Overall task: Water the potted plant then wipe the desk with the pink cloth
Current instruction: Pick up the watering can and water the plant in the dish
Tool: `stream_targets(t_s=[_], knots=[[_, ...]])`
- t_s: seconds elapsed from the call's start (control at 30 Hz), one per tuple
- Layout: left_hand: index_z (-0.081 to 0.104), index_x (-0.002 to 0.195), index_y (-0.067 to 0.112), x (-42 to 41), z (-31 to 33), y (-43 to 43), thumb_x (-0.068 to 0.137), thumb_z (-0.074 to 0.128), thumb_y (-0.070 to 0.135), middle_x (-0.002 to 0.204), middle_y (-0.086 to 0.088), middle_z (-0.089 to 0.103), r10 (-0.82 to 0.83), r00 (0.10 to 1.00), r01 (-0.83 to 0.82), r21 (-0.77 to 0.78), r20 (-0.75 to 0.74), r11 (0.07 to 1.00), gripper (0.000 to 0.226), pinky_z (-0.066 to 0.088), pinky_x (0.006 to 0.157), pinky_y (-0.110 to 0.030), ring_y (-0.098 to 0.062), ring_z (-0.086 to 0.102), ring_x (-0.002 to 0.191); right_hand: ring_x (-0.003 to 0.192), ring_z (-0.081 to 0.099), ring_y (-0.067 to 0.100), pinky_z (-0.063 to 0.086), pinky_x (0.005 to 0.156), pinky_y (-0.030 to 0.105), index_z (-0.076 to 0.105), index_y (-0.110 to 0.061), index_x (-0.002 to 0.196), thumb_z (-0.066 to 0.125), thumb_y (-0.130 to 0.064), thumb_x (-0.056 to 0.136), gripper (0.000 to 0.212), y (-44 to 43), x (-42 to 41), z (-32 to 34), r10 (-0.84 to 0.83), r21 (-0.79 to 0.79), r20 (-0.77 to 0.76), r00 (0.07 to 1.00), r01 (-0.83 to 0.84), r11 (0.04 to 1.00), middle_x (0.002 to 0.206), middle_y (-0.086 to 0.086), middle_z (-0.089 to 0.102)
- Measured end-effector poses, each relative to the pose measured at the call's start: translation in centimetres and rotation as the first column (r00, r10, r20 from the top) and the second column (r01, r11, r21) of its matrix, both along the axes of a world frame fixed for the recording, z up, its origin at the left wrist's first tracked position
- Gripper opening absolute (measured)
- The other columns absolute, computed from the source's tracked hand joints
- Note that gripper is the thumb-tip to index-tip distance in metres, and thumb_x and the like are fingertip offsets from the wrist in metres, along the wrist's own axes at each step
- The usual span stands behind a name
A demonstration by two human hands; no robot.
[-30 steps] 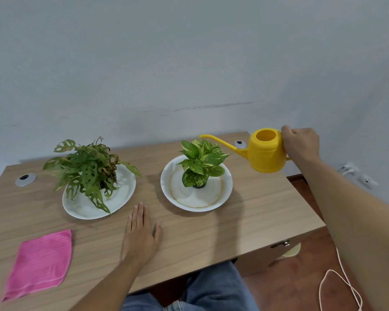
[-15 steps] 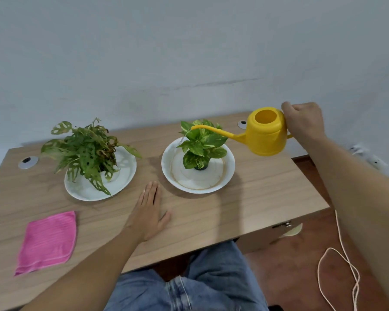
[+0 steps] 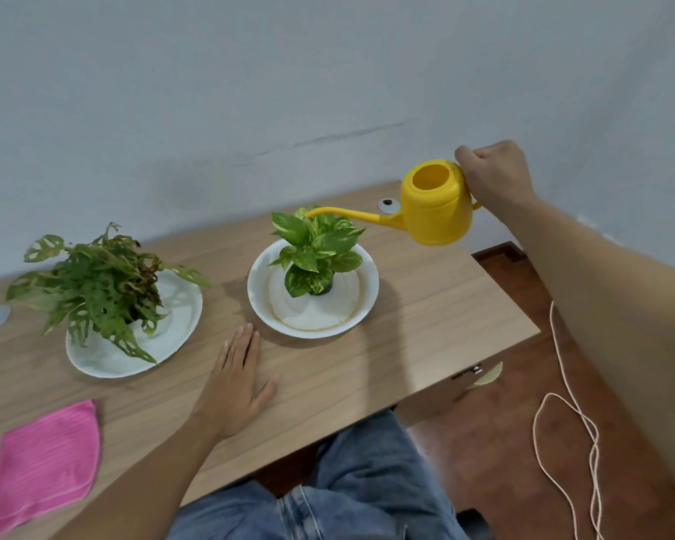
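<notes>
We hold the yellow watering can (image 3: 437, 206) in the air with our right hand (image 3: 495, 177), fingers clenched round the handle at its back, which our fist hides. The long thin spout reaches left and its tip sits over the top leaves of the pothos plant (image 3: 316, 247), the smaller of the two, standing in a small dark pot on a white plate (image 3: 363, 305). We cannot tell whether water is running from the tip. The can looks like thin moulded plastic, so light in itself; whatever weight it has will be the water, which we cannot see through the open top. We judge that the weight will shift toward the spout as we tilt, so the handle grip should be firm and the tilt slow.

Our left hand (image 3: 236, 383) lies flat and empty on the wooden desk (image 3: 425, 305), fingers spread, just in front of the plate. The pot is small and leafy, likely easy to topple, so we aim at the soil, not the leaves.

The pink cloth (image 3: 43, 463) lies folded near the desk's front left corner, well apart from both plates. It looks soft and limp; we would bunch it under the palm. The monstera plant (image 3: 94, 282) stands on its own plate to the left.
</notes>
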State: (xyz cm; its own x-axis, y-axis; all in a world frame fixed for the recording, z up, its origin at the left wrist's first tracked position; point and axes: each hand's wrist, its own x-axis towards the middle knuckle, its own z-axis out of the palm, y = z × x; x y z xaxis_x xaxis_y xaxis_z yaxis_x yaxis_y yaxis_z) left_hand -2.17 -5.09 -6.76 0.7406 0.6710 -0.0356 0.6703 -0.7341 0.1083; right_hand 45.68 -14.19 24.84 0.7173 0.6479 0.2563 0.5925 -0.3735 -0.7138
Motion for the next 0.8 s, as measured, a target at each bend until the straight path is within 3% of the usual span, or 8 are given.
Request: stream_targets(t_s=[0.23, 0.43, 0.8], knots=[[0.003, 0.177, 0.006, -0.1, 0.1, -0.1, 0.112, 0.029, 0.07, 0.188, -0.01, -0.008, 0.01, 1.0, -0.01, 0.001, 0.027, 1.0, 0.096, 0.007, 0.142, -0.05, -0.024, -0.008, 0.175, 0.041, 0.025, 0.014, 0.021, 0.042, 0.022, 0.034, -0.014, 0.055, 0.06, -0.031, 0.095, 0.05, 1.8, -0.6, 0.3, 0.095, 0.015, 0.028, 0.995, -0.095, 0.995, 0.046, -0.005, 0.027], [0.0, 0.178, 0.009, -0.1, -0.2, -0.1, 0.111, 0.027, 0.072, 0.188, -0.008, -0.008, 0.018, 0.999, -0.017, -0.019, 0.042, 1.0, 0.096, 0.009, 0.142, -0.052, -0.022, -0.008, 0.175, 0.048, 0.023, 0.015, 0.023, 0.047, 0.028, 0.032, -0.015, 0.054, 0.059, -0.032, 0.094, 0.051, 2.1, -0.7, 0.7, 0.158, 0.023, 0.029, 0.987, -0.159, 0.987, 0.04, -0.008, 0.025], [-0.002, 0.178, 0.01, -0.2, -0.2, -0.3, 0.112, 0.028, 0.071, 0.188, -0.007, -0.011, 0.022, 0.998, -0.02, -0.034, 0.059, 0.999, 0.095, 0.007, 0.142, -0.051, -0.02, -0.011, 0.175, 0.058, 0.027, 0.026, 0.024, 0.057, 0.035, 0.031, -0.015, 0.053, 0.058, -0.031, 0.091, 0.05, -0.3, 1.1, -1.0, 0.074, 0.011, -0.017, 0.997, -0.074, 0.997, 0.039, -0.007, 0.024]])
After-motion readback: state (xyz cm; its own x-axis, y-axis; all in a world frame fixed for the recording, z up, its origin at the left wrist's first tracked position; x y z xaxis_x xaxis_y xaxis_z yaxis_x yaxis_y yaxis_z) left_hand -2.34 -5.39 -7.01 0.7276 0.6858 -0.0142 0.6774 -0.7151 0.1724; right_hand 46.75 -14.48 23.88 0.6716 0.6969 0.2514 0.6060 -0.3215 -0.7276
